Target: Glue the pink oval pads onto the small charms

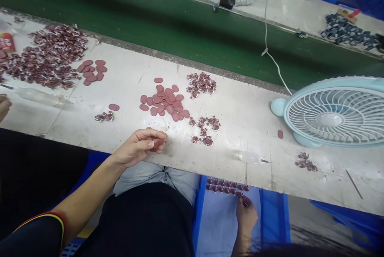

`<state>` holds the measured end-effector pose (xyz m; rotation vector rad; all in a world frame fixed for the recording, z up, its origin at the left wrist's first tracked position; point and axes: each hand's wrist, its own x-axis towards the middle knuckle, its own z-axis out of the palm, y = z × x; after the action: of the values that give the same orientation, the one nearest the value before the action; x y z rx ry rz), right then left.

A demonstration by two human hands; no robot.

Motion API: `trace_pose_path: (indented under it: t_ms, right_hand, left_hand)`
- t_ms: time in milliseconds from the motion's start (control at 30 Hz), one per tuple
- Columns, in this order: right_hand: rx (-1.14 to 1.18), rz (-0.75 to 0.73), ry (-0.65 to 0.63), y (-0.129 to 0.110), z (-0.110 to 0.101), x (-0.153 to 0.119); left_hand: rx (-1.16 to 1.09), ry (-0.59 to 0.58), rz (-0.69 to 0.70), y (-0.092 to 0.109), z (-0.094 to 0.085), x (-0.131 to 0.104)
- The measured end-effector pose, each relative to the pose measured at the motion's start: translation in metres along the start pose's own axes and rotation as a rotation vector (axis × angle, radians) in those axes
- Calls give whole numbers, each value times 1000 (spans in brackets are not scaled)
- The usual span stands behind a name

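Note:
My left hand (144,145) hovers over the front edge of the white table, its fingers curled together; anything between them is too small to make out. At the lower right my right hand (246,213) is inside a blue bin (197,217), its fingers closed on a small reddish-brown part (246,201). That part is at the lower of two rows of similar parts (223,183) on the bin's pale lining. Flat reddish oval discs (169,103) lie piled beyond my left hand. Small clusters of brown metal-legged parts (207,141) lie right of the discs.
A light-blue fan (330,119) stands at the right. A clear bottle with a dark needle tip (247,156) lies near the table's front edge. Another bottle (37,96) and a large heap of brown parts (51,55) are at the left, near another person's hand (4,107).

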<state>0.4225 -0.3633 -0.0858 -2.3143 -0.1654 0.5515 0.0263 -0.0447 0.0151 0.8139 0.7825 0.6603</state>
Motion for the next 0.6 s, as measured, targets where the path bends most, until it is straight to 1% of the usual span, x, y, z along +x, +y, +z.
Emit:
trace_pose_path:
  t_ms: [100, 267, 367, 433, 533, 600]
  right_hand:
    - [-1, 3, -7, -2, 2, 0]
    - [4, 23, 8, -5, 6, -1]
    - [29, 41, 30, -7, 9, -2]
    - [63, 52, 63, -10, 9, -3]
    - [178, 71, 149, -25, 9, -7]
    - [321, 94, 182, -44, 7, -14]
  left_hand:
    - [-59, -12, -50, -1, 3, -1]
    - [-116, -36, -80, 0, 6, 0]
    - [-136, -22, -93, -2, 5, -1]
    - [-161, 10, -105, -2, 3, -3]
    - [-205, 42, -112, -4, -2, -5]
    - [-238, 35, -116, -8, -4, -7]
